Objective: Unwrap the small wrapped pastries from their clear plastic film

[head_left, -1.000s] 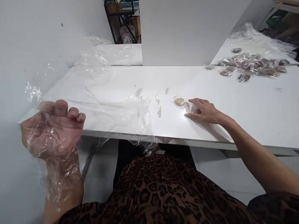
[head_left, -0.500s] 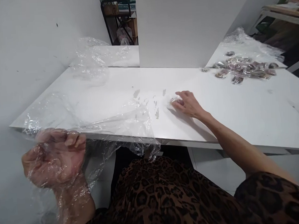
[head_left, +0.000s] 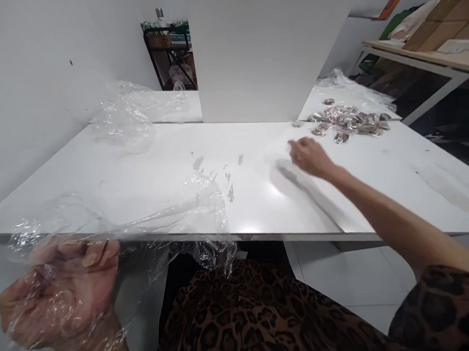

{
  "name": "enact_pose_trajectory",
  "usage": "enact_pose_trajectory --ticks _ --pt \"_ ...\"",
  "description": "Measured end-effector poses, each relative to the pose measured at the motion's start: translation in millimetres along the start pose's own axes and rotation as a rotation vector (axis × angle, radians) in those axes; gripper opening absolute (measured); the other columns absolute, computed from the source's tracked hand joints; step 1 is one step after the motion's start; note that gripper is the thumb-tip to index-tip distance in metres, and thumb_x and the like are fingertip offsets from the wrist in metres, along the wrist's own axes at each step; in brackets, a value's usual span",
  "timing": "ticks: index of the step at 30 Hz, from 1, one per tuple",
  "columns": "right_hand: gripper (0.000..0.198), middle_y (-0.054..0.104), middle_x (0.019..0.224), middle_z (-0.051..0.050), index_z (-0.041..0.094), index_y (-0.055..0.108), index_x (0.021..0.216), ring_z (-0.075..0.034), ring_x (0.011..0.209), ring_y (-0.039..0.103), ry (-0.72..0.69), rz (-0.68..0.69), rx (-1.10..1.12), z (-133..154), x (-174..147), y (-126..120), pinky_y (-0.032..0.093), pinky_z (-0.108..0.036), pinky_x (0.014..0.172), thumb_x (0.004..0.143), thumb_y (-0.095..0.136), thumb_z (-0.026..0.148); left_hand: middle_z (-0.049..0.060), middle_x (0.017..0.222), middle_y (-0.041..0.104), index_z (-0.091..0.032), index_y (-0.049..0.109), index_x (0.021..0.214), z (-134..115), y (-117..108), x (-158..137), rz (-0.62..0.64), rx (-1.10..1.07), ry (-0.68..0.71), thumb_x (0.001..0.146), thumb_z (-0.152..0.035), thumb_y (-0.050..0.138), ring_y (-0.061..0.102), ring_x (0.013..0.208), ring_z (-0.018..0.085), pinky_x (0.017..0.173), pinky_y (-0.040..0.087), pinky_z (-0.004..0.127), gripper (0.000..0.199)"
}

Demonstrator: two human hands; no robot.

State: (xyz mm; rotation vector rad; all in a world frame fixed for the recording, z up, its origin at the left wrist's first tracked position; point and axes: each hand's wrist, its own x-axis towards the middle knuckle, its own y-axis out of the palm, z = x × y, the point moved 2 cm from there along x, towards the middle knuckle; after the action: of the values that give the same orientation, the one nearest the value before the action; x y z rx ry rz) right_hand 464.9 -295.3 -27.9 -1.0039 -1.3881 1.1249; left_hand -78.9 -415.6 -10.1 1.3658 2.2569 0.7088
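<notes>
My left hand [head_left: 62, 286] is at the lower left, palm up with fingers curled, wrapped in a clear plastic bag [head_left: 204, 198]. The thin film drapes over the hand and wrist and trails across the front edge of the white table [head_left: 255, 190]. My right hand [head_left: 308, 155] hovers over the middle right of the table, its fingers closed and slightly blurred. What its fingers hold, if anything, is hidden. Beyond it lies a pile of small clear-wrapped packets [head_left: 346, 121] with dark and pinkish contents.
Crumpled clear plastic [head_left: 123, 113] lies at the table's far left corner. A tall white panel [head_left: 251, 52] stands along the back. Behind it is a dark shelf rack [head_left: 167, 47]. Another table [head_left: 422, 61] with a cardboard box stands at the right.
My right hand has lifted and moved right, nearer the pile. The small wrapped packet under its fingers before no longer shows on the table. My left hand stays in the bag; the view has shifted right.
</notes>
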Motion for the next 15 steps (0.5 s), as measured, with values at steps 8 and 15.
enact_pose_trajectory --ticks 8,15 --pt "0.076 0.039 0.161 -0.032 0.006 0.056 0.146 -0.049 0.149 0.035 0.264 -0.240 0.184 -45 62 -25 0.028 -0.069 0.115 0.098 0.056 0.064 -0.002 0.066 0.068 -0.028 0.067 0.065 11 47 -39 0.060 0.056 0.174 0.061 -0.050 0.067 0.034 0.054 0.015 0.053 0.022 0.032 0.022" --pt "0.080 0.045 0.162 -0.016 0.028 0.049 0.153 -0.038 0.141 0.051 -0.135 0.291 1.052 144 -31 13 0.048 -0.062 0.110 0.091 0.056 0.077 0.000 0.085 0.075 -0.024 0.061 0.067 13 53 -35 0.279 -0.050 0.065 0.061 -0.044 0.074 0.048 0.059 0.015 0.049 0.036 0.030 0.025"
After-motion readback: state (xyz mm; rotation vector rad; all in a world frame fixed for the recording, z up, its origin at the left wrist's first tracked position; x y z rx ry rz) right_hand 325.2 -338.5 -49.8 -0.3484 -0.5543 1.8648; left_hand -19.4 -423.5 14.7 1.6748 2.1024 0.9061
